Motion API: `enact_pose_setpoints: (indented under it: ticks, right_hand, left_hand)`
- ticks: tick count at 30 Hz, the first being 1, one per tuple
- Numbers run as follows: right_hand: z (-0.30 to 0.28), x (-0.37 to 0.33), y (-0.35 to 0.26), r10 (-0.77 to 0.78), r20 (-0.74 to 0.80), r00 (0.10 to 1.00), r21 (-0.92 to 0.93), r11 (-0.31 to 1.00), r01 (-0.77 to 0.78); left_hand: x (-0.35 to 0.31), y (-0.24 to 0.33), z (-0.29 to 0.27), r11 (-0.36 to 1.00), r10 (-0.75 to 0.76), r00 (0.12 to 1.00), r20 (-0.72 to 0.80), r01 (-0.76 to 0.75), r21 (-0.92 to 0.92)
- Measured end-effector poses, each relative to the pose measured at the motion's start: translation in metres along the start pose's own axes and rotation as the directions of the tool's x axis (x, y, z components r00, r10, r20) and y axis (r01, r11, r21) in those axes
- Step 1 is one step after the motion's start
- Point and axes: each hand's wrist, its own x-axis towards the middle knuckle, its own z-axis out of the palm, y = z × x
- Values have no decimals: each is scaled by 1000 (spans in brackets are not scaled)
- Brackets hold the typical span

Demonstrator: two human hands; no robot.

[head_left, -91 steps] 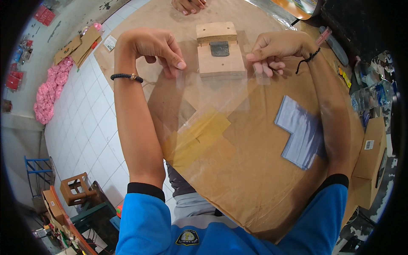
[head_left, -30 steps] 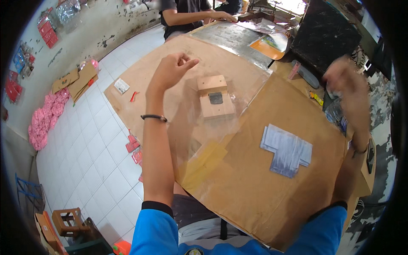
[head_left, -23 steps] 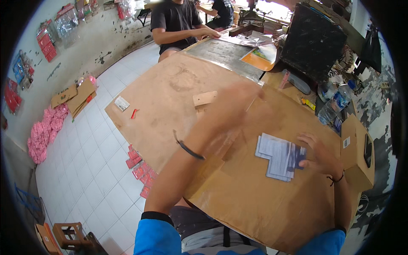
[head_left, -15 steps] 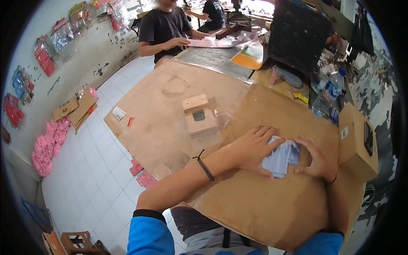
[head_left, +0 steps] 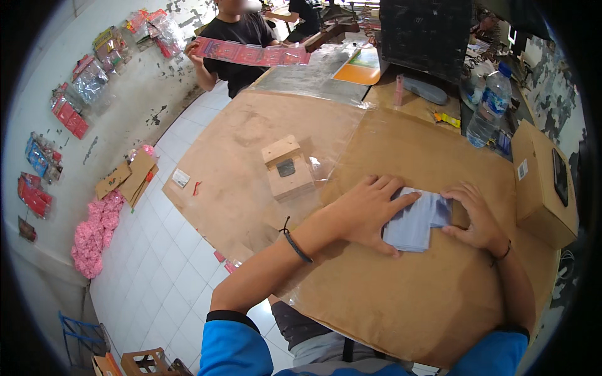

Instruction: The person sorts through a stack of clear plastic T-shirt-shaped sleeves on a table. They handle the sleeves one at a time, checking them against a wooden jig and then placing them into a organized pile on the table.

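pale blue-grey stack (head_left: 411,227), brown table cover (head_left: 389,304), tan block (head_left: 295,185) with dark patch (head_left: 286,167), blue sleeves (head_left: 235,346), black cuffs (head_left: 234,317)

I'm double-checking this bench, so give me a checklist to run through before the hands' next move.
1. Left hand at the sheets: ok, spread along their left side.
2. Right hand touching the sheets: cannot tell; its fingertips are at their right edge.
3. Sheets fully visible: not ok, the left hand covers part.
4. Wooden block apart from both hands: ok.
5. Cardboard box apart from the right hand: ok.
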Motion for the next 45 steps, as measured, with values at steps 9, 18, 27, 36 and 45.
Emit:
enact_pose_setpoints:
  ticks: [9,18,27,36,45]
  right_hand:
    - [4,-3,-2,2,-23,1000,-8,1000,-2]
    - [2,-2,-5,-11,-37,999,-3,1000,10]
    - [3,-2,-2,-19,-37,999,24,1000,20]
    - [2,-2,-2,-23,-26,999,4,1000,23]
    - [1,-3,-7,-8,-31,1000,-4,1000,7]
  left_hand:
    - [2,4,8,999,8,1000,-21,-9,-39]
    - [4,5,6,1000,15,1000,-19,-15,-6]
    - [6,7,5,1000,23,999,-24,-23,21]
    - [5,8,5,1000,26,999,-35,-26,15]
    - [5,7,7,999,30,999,-42,-29,20]
